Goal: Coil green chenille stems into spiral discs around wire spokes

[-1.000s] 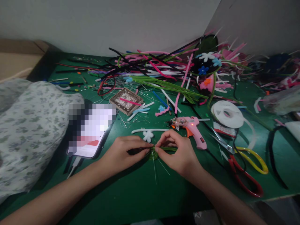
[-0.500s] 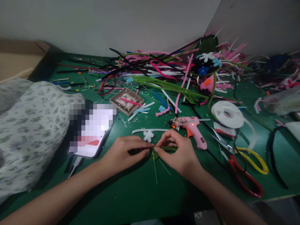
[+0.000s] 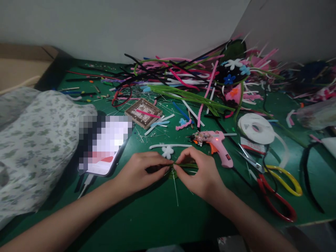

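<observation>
My left hand [image 3: 145, 171] and my right hand [image 3: 198, 171] meet with thumb and fingertips pinched on a green pipe cleaner piece [image 3: 187, 165]. Its strands run under my right fingers, and a thin wire [image 3: 176, 190] points down from between the hands. The fingertips hide most of the joint. Just beyond them lies a white flower [image 3: 168, 151], below a white pipe cleaner [image 3: 157, 146]. A pink glue gun [image 3: 219, 147] rests on its side behind my right hand.
A phone [image 3: 106, 150] with a cable and a patterned cloth [image 3: 42, 147] lie left. Open scissors [image 3: 279, 196] and a ribbon roll [image 3: 256, 128] lie right. Behind are a small ornate frame [image 3: 144, 113], green stems [image 3: 183, 95] and heaped pipe cleaners [image 3: 168, 71].
Both hands stay pinched in nearly the same place. The thin wires below them have shifted slightly, and the whole view has moved a little.
</observation>
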Available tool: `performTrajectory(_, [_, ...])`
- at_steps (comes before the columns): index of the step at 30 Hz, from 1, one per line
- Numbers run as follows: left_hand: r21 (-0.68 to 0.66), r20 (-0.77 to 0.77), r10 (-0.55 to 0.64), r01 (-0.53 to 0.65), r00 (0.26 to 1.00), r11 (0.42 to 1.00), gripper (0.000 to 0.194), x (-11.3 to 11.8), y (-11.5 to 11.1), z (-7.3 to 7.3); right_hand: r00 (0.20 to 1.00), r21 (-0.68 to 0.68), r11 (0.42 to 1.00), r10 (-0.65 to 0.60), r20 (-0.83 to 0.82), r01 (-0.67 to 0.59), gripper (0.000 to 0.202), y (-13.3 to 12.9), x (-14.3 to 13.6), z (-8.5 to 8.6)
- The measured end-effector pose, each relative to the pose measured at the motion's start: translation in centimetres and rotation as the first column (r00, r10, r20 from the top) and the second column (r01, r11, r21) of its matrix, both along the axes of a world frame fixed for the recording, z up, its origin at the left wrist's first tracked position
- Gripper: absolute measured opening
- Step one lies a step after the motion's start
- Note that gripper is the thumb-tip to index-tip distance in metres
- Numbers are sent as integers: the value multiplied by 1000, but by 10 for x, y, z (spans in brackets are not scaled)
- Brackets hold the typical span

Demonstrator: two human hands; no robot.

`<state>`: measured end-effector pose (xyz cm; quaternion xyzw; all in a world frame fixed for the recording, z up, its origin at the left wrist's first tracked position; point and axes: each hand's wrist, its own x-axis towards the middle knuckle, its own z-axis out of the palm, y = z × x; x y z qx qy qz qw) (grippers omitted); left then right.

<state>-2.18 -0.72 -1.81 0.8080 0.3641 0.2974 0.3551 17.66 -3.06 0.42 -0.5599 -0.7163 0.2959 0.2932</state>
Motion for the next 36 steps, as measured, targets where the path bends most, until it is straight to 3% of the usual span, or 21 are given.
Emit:
performTrajectory(4, [10,11,16,-16,1000,1000,18,0,0,0,978,207,976,26,207,-70,6,-5,-3,0])
performTrajectory(7, [3,9,8,-8,1000,1000,18,0,0,0,969,248,960,71,237,-131,6,-6,-5,2])
performTrajectory(13, [10,6,11,-11,1000,1000,19,-1,-1,0,985,189,977,68,156,-98,8,-3,-3,6])
performTrajectory(22, [-1,0,-14,14,1000,1000,18,-2,-1,-2,999,-23,1000,-3,38,4,11,0,-1,0])
performTrajectory(36, [-167,49,48,-40,998,985,26,0,-5,-1,999,-72,997,35,-34,-38,15,-1,-3,0])
